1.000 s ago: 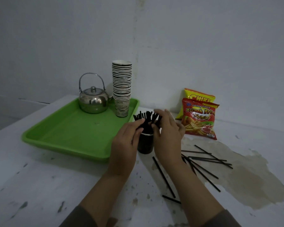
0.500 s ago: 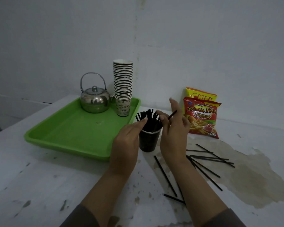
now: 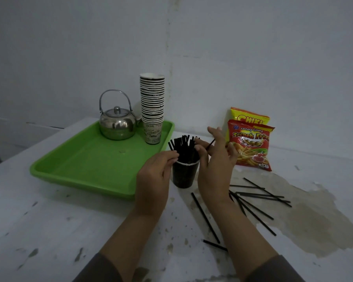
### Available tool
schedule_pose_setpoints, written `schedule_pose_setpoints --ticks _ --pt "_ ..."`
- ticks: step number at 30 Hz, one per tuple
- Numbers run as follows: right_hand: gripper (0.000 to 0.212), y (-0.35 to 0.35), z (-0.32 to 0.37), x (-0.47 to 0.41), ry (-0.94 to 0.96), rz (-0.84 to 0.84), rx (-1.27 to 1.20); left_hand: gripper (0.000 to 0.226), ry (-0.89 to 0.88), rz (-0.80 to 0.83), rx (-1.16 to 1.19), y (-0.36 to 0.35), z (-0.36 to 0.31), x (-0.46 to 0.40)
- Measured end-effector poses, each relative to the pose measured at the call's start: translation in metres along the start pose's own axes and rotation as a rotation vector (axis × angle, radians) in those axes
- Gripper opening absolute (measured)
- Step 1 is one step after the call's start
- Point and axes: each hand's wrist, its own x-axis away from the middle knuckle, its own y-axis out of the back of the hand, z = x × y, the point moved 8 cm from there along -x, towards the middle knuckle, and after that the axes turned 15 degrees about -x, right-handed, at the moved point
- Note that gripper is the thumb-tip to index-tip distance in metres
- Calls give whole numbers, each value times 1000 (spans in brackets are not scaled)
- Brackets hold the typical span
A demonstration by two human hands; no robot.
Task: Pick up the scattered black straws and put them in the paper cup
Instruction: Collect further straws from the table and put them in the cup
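A dark paper cup (image 3: 185, 174) stands upright on the white bench (image 3: 49, 220), just beside the right near corner of a green tray (image 3: 86, 165), packed with a fan of black straws (image 3: 182, 148) rising past its rim. The left hand (image 3: 154, 176) sits on the cup's left side, fingers curled inward with the tips touching the straw bundle near the rim; whether it actually pinches any cannot be told. The right hand (image 3: 214, 165) is raised on the cup's right, fingers mostly extended and spread, with a single straw (image 3: 210, 143) pinched between thumb and forefinger, tilted, its lower end near the bundle.

Loose straws (image 3: 259, 197) lie crisscrossed on the bench to the right of the right forearm, partly over a brown stain (image 3: 314, 218); one long straw (image 3: 205, 217) lies between the two forearms, and a short piece (image 3: 214, 245) lies nearer, touching the right forearm's edge.

On the tray's far side stand a steel kettle (image 3: 117, 126) and a tall stack of cups (image 3: 152, 106), close together. Two snack bags (image 3: 251, 143) lean against the wall, just beyond the right hand. The near left bench and most of the tray floor lie open; the bench's left edge runs diagonally behind the tray
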Motion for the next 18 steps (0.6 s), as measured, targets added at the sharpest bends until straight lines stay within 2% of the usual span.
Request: schedule_pose_setpoints --ticks 3,5,7,10,14,16,18 --pt "30 -2 7 3 108 28 147 15 -12 -9 -1 2 -2 -2" --pt "32 -8 6 4 90 114 202 16 -15 -8 2 3 -3 -2" --pt "38 -9 5 3 48 165 198 19 -9 -11 -12 3 -3 -1" --pt "41 4 15 -5 14 131 131 24 -9 -55 -85 7 -4 -1" --pt "23 42 24 -14 18 60 47 26 -89 -118 -133 14 -16 0" --pt "18 61 23 -7 -3 94 45 24 -157 -100 -101 13 -29 4" --pt "15 74 18 10 -22 194 146 22 -226 -60 -48 11 -44 10"
